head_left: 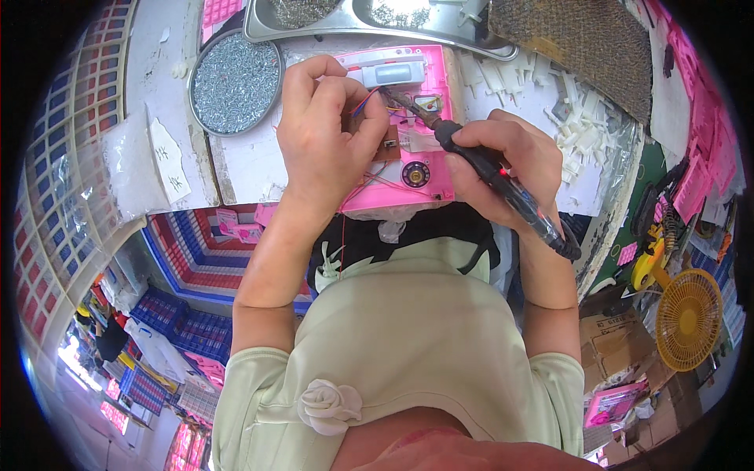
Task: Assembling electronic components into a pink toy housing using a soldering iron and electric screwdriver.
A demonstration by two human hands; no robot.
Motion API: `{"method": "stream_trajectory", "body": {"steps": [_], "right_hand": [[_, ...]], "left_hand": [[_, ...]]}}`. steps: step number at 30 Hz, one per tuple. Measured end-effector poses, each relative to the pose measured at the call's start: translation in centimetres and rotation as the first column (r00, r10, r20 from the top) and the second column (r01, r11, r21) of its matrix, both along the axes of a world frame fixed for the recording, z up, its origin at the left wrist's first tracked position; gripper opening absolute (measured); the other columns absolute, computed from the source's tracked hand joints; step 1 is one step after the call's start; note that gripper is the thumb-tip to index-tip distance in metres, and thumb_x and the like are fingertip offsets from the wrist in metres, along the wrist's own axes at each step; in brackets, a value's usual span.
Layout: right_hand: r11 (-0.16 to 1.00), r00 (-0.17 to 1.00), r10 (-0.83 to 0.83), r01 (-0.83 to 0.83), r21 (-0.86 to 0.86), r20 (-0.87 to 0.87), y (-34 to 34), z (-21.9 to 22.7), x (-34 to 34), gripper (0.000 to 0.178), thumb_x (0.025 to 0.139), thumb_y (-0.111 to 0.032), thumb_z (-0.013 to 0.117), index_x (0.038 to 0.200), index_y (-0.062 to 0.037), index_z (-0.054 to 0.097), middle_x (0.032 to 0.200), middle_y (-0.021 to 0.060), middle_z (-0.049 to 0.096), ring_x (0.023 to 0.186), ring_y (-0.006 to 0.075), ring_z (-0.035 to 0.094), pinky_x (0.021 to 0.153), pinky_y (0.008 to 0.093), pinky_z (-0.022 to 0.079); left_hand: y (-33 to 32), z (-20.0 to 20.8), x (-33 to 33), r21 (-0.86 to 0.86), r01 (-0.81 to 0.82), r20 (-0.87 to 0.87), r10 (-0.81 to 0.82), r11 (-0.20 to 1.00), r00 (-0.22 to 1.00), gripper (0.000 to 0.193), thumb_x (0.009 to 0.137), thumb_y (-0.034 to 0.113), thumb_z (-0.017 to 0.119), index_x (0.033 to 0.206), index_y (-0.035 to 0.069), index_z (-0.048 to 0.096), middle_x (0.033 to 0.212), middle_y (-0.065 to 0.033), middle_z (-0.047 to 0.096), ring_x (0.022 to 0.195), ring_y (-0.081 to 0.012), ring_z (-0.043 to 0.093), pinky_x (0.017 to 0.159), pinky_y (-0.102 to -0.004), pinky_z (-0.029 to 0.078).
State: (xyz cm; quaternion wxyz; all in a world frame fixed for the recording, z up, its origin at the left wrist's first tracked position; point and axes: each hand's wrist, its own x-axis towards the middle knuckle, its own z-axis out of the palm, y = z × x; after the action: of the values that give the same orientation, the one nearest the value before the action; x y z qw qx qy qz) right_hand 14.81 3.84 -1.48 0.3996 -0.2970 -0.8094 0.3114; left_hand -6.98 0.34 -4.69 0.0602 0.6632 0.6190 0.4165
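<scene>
My right hand (510,161) is wrapped round the dark handle of a soldering iron (506,188), whose tip points left and up. My left hand (326,129) pinches thin red and blue wires (364,103) close to that tip; the exact contact point is too small to make out. Both hands are over an opened pink plastic housing (437,72) on the table. Inside it are a grey-windowed part (394,74), a small brown circuit board (387,147) partly covered by my left fingers, and a round black speaker (415,174) near the front edge.
A round dish of small screws (236,82) stands to the left. Along the back lies a metal tray (377,30) with small metal parts. White plastic pieces (581,122) and a brown textured mat (577,39) are at the right. A yellow fan (689,320) is lower right.
</scene>
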Motion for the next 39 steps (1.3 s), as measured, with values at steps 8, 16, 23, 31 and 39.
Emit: {"method": "stream_trajectory", "body": {"steps": [8,16,23,31,39], "right_hand": [[1.0,1.0,0.004,-0.004,0.013,-0.024,-0.3,0.0,0.4,0.033,0.069,0.001,0.08,0.099,-0.0039,0.066,0.074,0.0066,0.067,0.054,0.0207,0.058,0.05,0.0301,0.047],[0.999,0.997,-0.045,0.046,0.013,-0.055,-0.9,1.0,1.6,0.031,0.067,0.002,0.079,0.095,-0.003,0.066,0.07,0.0055,0.064,0.051,0.0185,0.053,0.046,0.0291,0.043],[0.997,0.996,-0.073,0.071,-0.04,-0.042,-1.4,1.3,2.6,0.03,0.068,0.0,0.081,0.095,-0.0031,0.067,0.064,0.0049,0.058,0.05,0.0181,0.051,0.046,0.0284,0.04],[0.996,0.993,-0.095,0.094,-0.008,-0.076,-1.4,1.1,2.6,0.031,0.068,0.0,0.081,0.095,-0.0033,0.067,0.063,0.0048,0.058,0.05,0.0181,0.052,0.046,0.0285,0.04],[0.997,0.994,-0.074,0.075,0.012,-0.075,-1.2,1.1,2.9,0.03,0.07,-0.001,0.081,0.096,-0.0025,0.066,0.066,0.0053,0.06,0.05,0.018,0.052,0.046,0.0285,0.04]], "left_hand": [[-0.1,0.3,0.1,-0.02,-0.005,0.002,0.005,1.0,1.0,0.015,0.074,0.0,0.079,0.082,0.003,0.067,0.105,-0.0106,0.06,0.069,-0.0112,0.055,0.052,-0.0237,0.043],[-0.2,0.3,0.2,-0.038,-0.015,0.031,0.016,0.999,0.999,0.015,0.075,0.0,0.079,0.082,0.003,0.066,0.104,-0.0108,0.06,0.07,-0.0118,0.055,0.053,-0.024,0.044],[-0.2,0.1,0.2,-0.046,-0.026,0.029,0.027,0.999,0.999,0.019,0.071,0.003,0.08,0.081,0.004,0.064,0.1,-0.0124,0.059,0.083,-0.0253,0.062,0.065,-0.0351,0.052],[-0.1,0.1,0.1,-0.032,-0.018,0.001,0.018,0.999,1.0,0.013,0.076,0.001,0.079,0.081,0.003,0.067,0.104,-0.0105,0.059,0.071,-0.0109,0.056,0.054,-0.0232,0.045],[-0.3,0.4,0.3,-0.074,-0.01,0.059,0.015,0.997,0.998,0.017,0.073,0.003,0.078,0.081,0.004,0.064,0.102,-0.0138,0.057,0.077,-0.0224,0.059,0.06,-0.0324,0.05]]}}
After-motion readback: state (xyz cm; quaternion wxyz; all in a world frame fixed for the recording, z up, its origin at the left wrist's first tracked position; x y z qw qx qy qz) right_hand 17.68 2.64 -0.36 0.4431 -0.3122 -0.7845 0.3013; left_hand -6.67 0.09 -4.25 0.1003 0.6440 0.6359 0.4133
